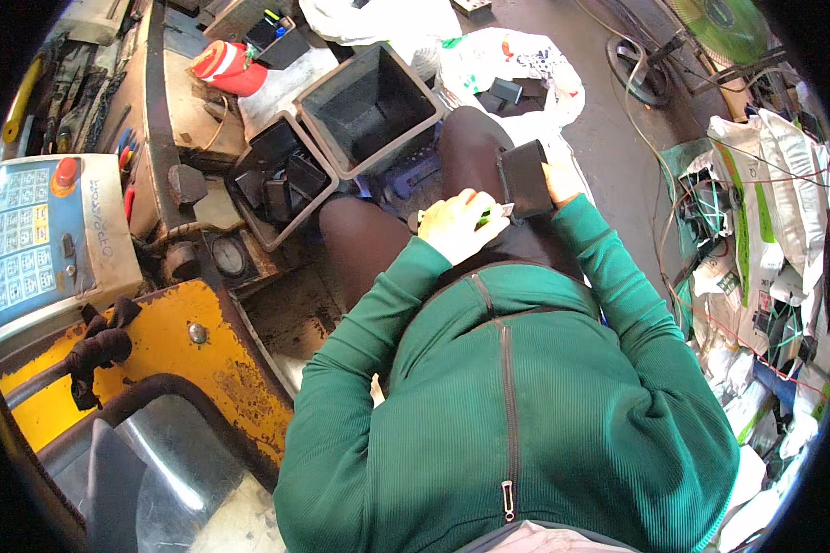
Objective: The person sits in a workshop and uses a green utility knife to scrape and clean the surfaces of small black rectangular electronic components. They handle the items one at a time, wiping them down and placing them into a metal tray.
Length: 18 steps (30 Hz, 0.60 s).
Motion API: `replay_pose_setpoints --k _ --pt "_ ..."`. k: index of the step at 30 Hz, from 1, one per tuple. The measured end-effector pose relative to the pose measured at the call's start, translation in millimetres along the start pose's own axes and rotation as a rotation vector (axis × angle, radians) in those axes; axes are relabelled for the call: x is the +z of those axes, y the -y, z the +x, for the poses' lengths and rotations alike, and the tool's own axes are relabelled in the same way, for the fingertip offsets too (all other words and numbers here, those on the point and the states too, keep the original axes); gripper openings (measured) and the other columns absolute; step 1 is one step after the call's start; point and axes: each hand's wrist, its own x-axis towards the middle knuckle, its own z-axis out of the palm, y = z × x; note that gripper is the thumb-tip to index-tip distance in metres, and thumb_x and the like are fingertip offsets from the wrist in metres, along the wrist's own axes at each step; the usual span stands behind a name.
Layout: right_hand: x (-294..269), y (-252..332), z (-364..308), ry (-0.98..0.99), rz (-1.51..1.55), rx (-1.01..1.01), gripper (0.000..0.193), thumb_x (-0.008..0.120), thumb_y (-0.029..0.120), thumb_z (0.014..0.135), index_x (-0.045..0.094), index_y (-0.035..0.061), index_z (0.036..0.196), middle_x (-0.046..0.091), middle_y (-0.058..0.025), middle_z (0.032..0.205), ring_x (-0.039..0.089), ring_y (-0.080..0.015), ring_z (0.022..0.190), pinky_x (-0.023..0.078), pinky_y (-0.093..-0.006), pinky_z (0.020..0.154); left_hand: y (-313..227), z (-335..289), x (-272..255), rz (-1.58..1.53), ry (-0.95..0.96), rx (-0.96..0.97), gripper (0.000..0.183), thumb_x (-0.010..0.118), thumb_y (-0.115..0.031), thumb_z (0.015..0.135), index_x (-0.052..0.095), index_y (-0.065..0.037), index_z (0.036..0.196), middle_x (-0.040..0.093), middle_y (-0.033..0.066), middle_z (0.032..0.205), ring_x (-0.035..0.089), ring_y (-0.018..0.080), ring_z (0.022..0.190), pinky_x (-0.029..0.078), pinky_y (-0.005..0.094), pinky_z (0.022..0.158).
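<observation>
My left hand (458,227) is closed around a small knife (508,210); a bit of green shows between the fingers, and its short blade points right. The blade's tip is at the lower left edge of a black rectangular plastic part (527,179); whether it touches I cannot tell. My right hand (561,184) grips that part from its right side, above my lap, with most of the fingers hidden behind it. Ahead, a black bin (290,189) holds several black plastic pieces. A larger dark bin (371,115) stands beside it.
An open white plastic bag (563,78) with black parts inside lies beyond my knees. At left are a control panel (28,230) with a red button and a yellow machine cover (203,336). A red-and-white cap (229,69) sits at the far left; sacks (775,203) crowd the right.
</observation>
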Motion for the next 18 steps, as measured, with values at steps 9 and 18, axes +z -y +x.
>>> replay_pose_setpoints --k 9,18 --pt "-7.6 -38.0 17.0 0.008 -0.059 -0.045 0.022 0.058 0.015 0.084 0.063 0.0026 0.102 0.066 -0.0073 0.093 0.063 -0.0191 0.083 0.052 -0.0327 0.074 15.3 14.9 6.0 -0.003 -0.015 0.058 0.021 0.064 -0.039 0.083 0.063 -0.018 0.087 0.059 0.0053 0.08 0.063 0.0294 0.069 0.05 0.0405 0.06" --pt "-16.8 -67.5 24.7 0.037 -0.085 -0.047 0.028 0.056 0.022 0.086 0.062 0.0032 0.107 0.066 -0.0095 0.097 0.063 -0.0226 0.088 0.051 -0.0349 0.078 26.2 36.8 5.9 0.094 -0.091 -0.055 0.025 0.061 -0.043 0.083 0.064 -0.018 0.086 0.061 0.0088 0.083 0.063 0.0316 0.074 0.049 0.0448 0.063"
